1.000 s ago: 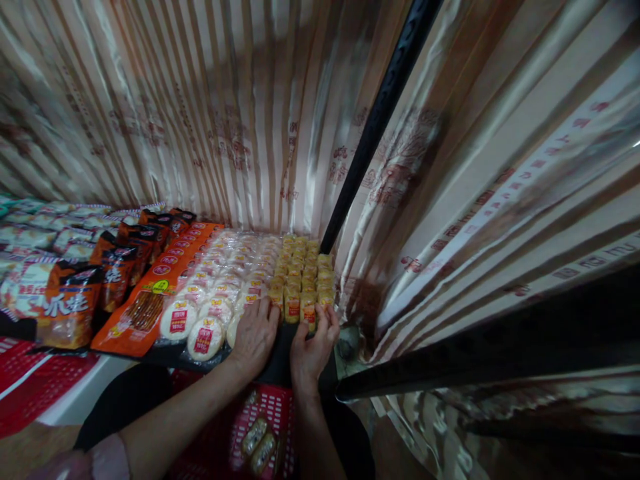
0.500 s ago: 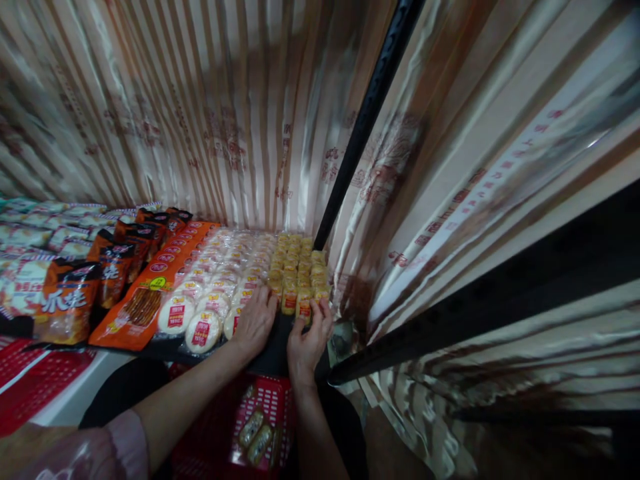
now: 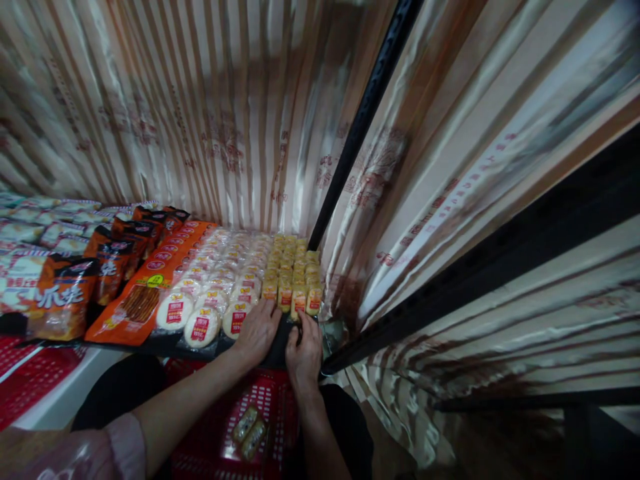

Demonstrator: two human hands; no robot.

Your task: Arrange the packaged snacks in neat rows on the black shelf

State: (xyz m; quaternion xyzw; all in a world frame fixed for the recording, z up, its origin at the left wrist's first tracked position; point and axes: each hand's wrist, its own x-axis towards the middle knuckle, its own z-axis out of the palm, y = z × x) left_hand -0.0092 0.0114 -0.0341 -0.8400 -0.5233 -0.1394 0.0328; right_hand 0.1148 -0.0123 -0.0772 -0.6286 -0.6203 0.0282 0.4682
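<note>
Rows of small yellow wrapped snack packets (image 3: 299, 301) stand at the right end of the dark shelf, with red labels facing me. My right hand (image 3: 305, 353) is just in front of them, thumb and fingers apart, one fingertip touching a front packet's lower face. My left hand (image 3: 261, 331) rests by the shelf's front edge, fingers bent forward toward the leftmost yellow column and grasping nothing visible. Beside it stand rows of round white crackers (image 3: 202, 327) in clear wrap with red labels. The undersides of my left fingers are hidden.
An orange snack bag (image 3: 135, 300) and several orange-and-black bags (image 3: 65, 297) stand farther left. Below the shelf is a red basket (image 3: 273, 393) with two wrapped snacks (image 3: 250, 432). A black upright post (image 3: 350, 153) and pleated curtain (image 3: 240, 120) bound the shelf.
My right hand has drawn back and lower from the packets' right side, with its fingers less bent around them. The left hand stays near the same place. The view has shifted slightly.
</note>
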